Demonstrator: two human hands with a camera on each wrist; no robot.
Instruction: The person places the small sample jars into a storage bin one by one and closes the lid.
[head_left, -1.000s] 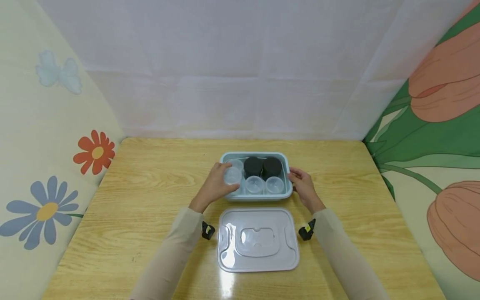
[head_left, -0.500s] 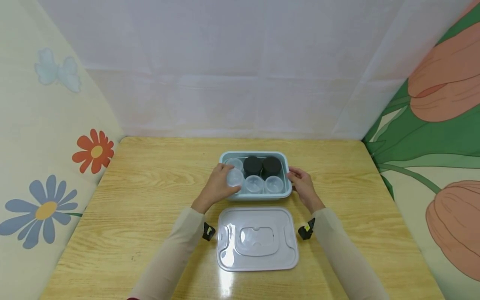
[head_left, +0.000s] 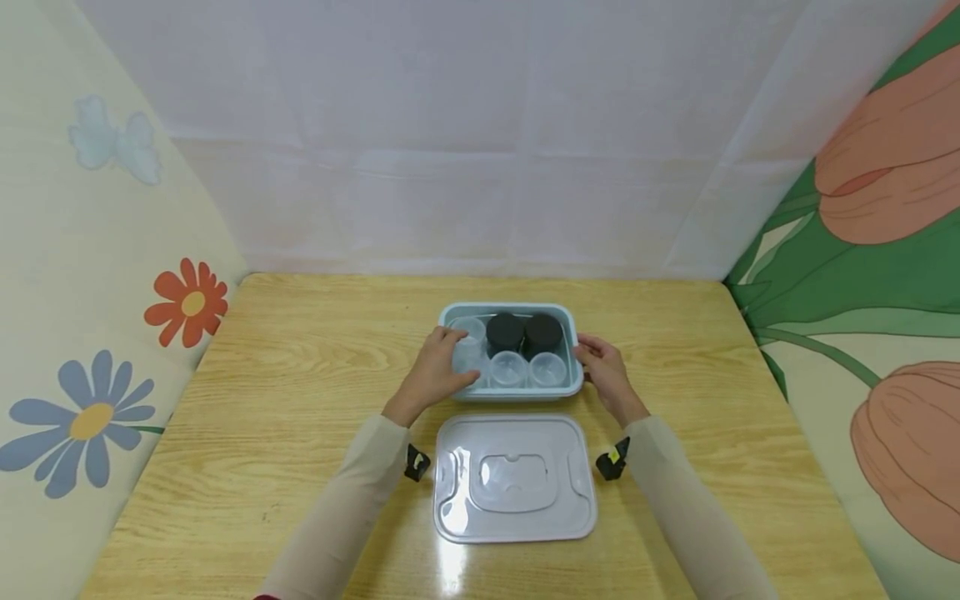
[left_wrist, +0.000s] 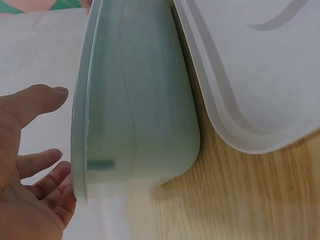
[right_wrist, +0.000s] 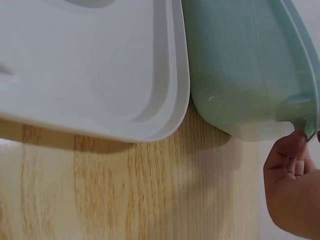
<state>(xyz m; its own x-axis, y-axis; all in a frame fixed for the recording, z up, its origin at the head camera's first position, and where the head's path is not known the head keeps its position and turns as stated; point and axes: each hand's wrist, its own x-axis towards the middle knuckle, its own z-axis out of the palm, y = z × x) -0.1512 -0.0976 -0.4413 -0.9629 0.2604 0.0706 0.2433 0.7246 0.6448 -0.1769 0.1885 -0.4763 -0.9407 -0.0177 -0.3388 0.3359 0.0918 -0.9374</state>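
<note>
A light-blue plastic storage box (head_left: pixel 517 395) stands on the table. In its back row are two black-topped round things (head_left: pixel 524 333) and a clear cup (head_left: pixel 471 328). Two more clear cups (head_left: pixel 528 370) fill the front row's middle and right. My left hand (head_left: pixel 433 367) reaches over the box's left end, thumb and fingers spread apart around the front-left clear cup (head_left: pixel 467 357). In the left wrist view, the box wall hides that cup, and the thumb (left_wrist: pixel 45 100) stands clear of the rim. My right hand (right_wrist: pixel 295 185) pinches the rim at the box's right end.
A flat, translucent whitish lid (head_left: pixel 516 479) lies on the wooden table (head_left: pixel 315 350) in front of the box, close to its near wall. A pale cloth (head_left: pixel 480 167) hangs behind the table. Flower-patterned panels (head_left: pixel 90 275) flank both sides.
The front-left cup has gone from tilted in my left hand to sitting lower inside the box, and the fingers have loosened from it. My right hand stays at the box's right rim.
</note>
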